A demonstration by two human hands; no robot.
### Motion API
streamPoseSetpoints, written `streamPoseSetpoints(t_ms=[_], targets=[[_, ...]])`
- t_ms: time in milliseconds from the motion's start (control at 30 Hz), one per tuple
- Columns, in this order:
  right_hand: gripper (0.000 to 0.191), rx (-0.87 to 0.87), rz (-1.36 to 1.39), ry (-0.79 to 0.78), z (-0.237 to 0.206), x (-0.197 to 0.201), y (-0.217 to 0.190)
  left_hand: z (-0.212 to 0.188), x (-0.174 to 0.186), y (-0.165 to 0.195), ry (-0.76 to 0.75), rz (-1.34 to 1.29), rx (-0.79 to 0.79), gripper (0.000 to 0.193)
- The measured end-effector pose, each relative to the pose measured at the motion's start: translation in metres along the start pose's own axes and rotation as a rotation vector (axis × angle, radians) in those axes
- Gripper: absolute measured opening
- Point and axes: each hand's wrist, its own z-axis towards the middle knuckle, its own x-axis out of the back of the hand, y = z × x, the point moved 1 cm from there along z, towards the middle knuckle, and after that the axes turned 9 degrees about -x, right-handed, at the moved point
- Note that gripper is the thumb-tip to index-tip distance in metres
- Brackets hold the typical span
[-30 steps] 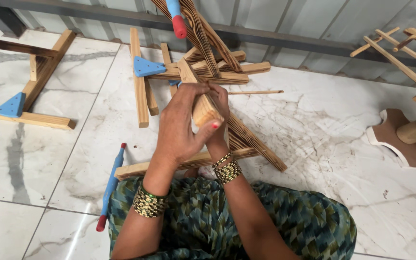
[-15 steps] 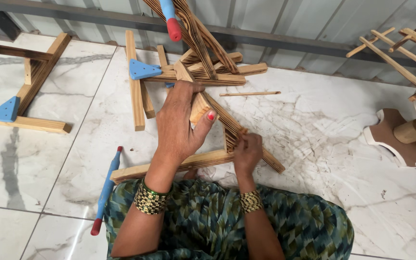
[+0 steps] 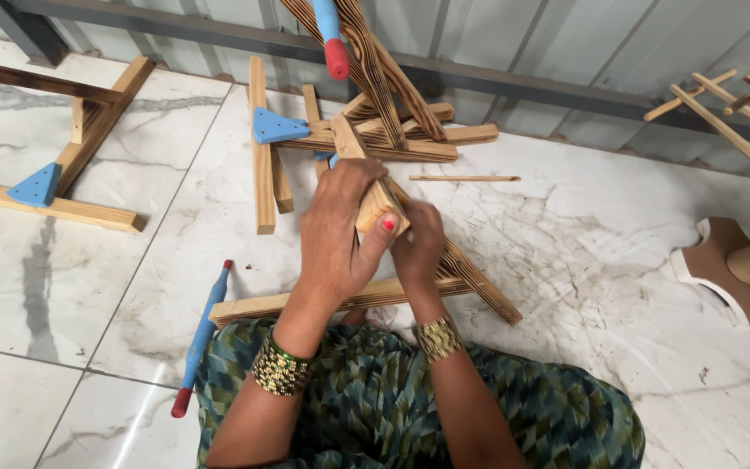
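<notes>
My left hand (image 3: 340, 227) grips the end of a pale wooden bar (image 3: 373, 201) that belongs to a folding rack of thin wooden slats (image 3: 470, 276) lying on the floor in front of me. My right hand (image 3: 418, 243) is closed right beside it, fingers on the same bar end and the slats below. A longer wooden rail (image 3: 253, 306) of the rack runs under both wrists. Both wrists wear beaded bangles.
A blue stick with red tips (image 3: 201, 339) lies left of my lap. Another slatted rack with a blue triangular bracket (image 3: 276, 127) leans at the wall. A wooden frame (image 3: 62, 204) lies left, a thin dowel (image 3: 466, 178) behind, a brown stand (image 3: 726, 269) right.
My right hand went down to the slats near my lap half a second ago and has now come back up beside my left hand at the bar end.
</notes>
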Motion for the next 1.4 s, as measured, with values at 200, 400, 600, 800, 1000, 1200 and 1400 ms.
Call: streamPoseSetpoints(t_ms=[200, 400, 600, 800, 1000, 1200, 1400], targets=[[0.013, -0.232, 0.032, 0.076, -0.04, 0.043, 0.058, 0.002, 0.002, 0.004, -0.005, -0.31, -0.113, 0.055], [0.011, -0.395, -0.04, 0.146, -0.051, 0.062, 0.067, -0.006, -0.005, -0.006, -0.031, -0.34, -0.081, 0.051], [0.01, -0.157, 0.127, 0.08, -0.009, 0.012, 0.006, -0.027, -0.007, 0.004, 0.071, -0.343, -0.093, 0.057], [0.016, -0.053, 0.21, -0.173, 0.02, -0.015, -0.028, -0.039, -0.003, 0.01, 0.082, -0.313, -0.098, 0.065], [0.02, -0.242, 0.152, -0.081, -0.008, 0.04, 0.013, -0.062, -0.004, 0.015, 0.116, -0.281, -0.146, 0.067], [0.024, -0.647, 0.364, -0.438, 0.009, 0.037, -0.001, -0.099, -0.005, 0.03, 0.22, -0.305, -0.204, 0.063], [0.027, -0.221, 0.506, -0.544, 0.049, -0.014, -0.061, -0.123, 0.005, 0.036, 0.191, -0.309, -0.173, 0.062]])
